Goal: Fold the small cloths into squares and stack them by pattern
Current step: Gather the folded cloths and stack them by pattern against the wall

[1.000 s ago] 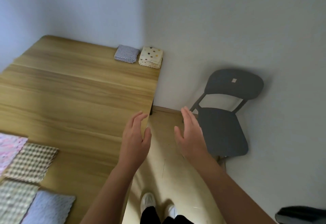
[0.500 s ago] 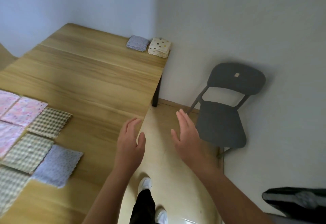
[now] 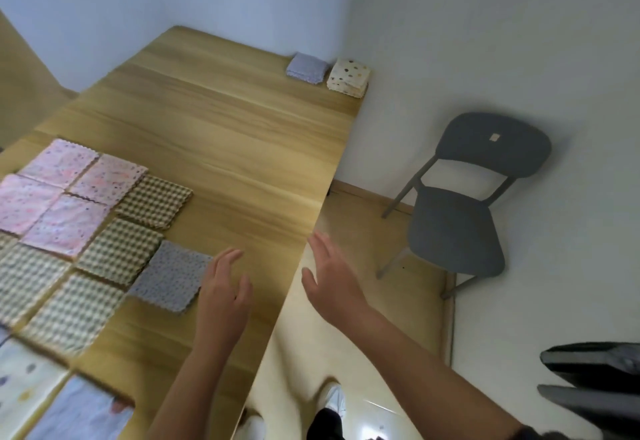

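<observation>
Both hands are spread with loose fingers and hold nothing. The left hand (image 3: 223, 292) hovers over the wooden surface (image 3: 225, 135), just right of a flat grey-blue dotted cloth (image 3: 171, 275). The right hand (image 3: 330, 278) is past the surface's right edge, over the floor. Left of the grey-blue cloth, checked cloths (image 3: 121, 254) and pink cloths (image 3: 65, 194) lie flat, edge to edge. At the near left lie a cream dotted cloth (image 3: 24, 387) and a pale blue cloth (image 3: 83, 412). In the far right corner of the surface, a folded grey-blue stack (image 3: 307, 67) sits just beside a folded cream dotted stack (image 3: 349, 77). A dark grey chair (image 3: 457, 228) stands on the floor at the right wall
</observation>
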The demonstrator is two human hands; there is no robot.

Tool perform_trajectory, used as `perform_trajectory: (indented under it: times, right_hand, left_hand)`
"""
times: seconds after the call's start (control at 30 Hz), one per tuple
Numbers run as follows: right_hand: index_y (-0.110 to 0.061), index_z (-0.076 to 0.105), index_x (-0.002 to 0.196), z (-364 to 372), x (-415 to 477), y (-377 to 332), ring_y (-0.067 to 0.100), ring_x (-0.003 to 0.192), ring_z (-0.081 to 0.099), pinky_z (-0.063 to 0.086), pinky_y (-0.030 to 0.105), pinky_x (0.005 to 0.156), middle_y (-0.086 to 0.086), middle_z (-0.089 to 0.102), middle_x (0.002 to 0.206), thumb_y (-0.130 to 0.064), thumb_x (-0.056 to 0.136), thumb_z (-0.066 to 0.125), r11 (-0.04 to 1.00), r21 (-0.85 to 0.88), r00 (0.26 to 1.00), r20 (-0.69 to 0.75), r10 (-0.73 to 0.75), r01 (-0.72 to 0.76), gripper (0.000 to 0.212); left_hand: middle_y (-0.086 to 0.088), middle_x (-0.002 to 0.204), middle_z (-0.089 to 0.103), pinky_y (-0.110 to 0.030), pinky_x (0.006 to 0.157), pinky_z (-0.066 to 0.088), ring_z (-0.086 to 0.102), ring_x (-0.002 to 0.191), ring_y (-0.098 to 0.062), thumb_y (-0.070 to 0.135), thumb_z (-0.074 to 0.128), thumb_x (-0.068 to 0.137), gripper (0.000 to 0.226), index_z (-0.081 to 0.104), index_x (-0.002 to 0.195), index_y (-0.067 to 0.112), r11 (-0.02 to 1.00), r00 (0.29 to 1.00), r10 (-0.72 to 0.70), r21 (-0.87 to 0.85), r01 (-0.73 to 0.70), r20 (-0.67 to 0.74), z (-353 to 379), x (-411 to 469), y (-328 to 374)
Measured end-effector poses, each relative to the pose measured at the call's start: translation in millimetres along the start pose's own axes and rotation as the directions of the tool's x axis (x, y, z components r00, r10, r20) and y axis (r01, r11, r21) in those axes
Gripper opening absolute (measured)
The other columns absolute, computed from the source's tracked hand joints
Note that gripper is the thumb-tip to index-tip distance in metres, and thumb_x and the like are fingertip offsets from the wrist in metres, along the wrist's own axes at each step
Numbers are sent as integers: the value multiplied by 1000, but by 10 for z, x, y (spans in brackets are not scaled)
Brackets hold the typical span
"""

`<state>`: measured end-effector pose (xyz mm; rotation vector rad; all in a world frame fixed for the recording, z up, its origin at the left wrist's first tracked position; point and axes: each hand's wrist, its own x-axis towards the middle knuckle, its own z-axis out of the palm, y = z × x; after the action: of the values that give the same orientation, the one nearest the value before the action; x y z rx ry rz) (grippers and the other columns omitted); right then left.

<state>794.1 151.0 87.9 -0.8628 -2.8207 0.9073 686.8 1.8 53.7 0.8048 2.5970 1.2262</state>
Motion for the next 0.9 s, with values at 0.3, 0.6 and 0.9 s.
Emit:
perform_trajectory:
  times: [0.3, 0.6, 0.9]
  right_hand:
    - [-16, 16, 153, 1041, -125, -631, 16, 148, 11, 15, 32, 119, 0, 12, 161, -23, 99, 40, 994, -63, 980, 169, 104, -94, 60]
    - [-16, 18, 153, 1297, -440, -655, 15, 147, 14, 20, 30, 117, -1, 14, 161, -22, 99, 41, 967, -56, 944, 208, 254, -248, 59]
    - [-14, 25, 151, 1539, -837, -413, 18, 140, 32, 29, 27, 110, 2, 28, 156, -23, 99, 43, 862, 39, 840, 248, 482, -506, 56]
  left_hand:
    - [-21, 136, 48, -46, 104, 36, 41, 128, -34, 6, 52, 91, 37, 54, 128, 0, 928, 978, -109, 371, 36, 178, -474, 176, -1233]
    - [-8, 159, 13, -46, 113, 28, 12, 145, -28, 28, 37, 100, 55, 20, 152, 20, 816, 838, -211, 562, -132, 503, -409, 257, -1521]
    - [2, 153, 30, -35, 110, 33, 28, 139, -19, 21, 43, 96, 50, 37, 145, 25, 891, 747, 68, 297, -344, 662, -258, -612, -1304]
